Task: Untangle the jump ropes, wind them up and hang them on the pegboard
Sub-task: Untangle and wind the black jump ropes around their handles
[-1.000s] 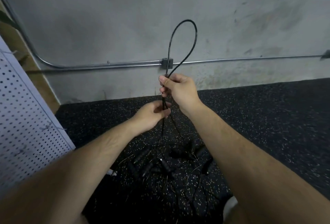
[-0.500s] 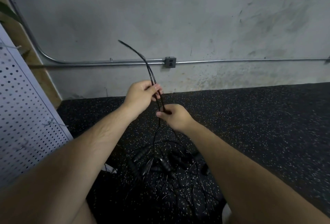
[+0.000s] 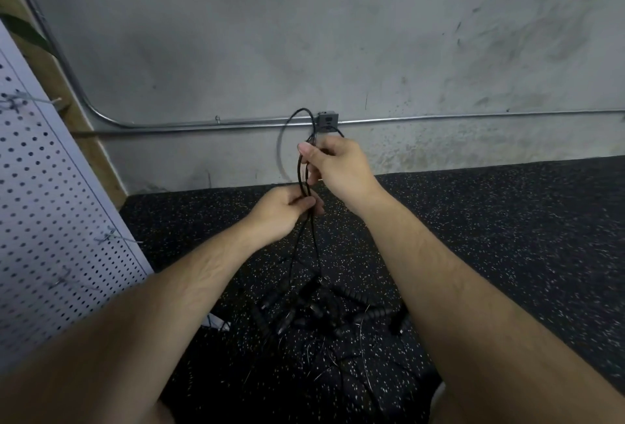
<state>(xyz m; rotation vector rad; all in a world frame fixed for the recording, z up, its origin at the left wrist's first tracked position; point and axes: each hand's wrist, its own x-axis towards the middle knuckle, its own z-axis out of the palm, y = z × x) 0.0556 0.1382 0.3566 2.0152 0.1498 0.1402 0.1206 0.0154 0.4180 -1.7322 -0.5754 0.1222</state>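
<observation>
Head view: both the left hand (image 3: 285, 212) and right hand (image 3: 338, 166) grasp the rope (image 3: 301, 170); pulling upward could tighten the tangle (image 3: 321, 308) below.

left forearm (image 3: 176, 302), right forearm (image 3: 453, 275) bare, lightly haired; left grip (image 3: 280, 212), right grip (image 3: 341, 168) bare.

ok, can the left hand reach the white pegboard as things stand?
Probably yes: nothing stands between the left hand and the white perforated pegboard beside it, though that hand is pinching the thin black jump rope.
</observation>
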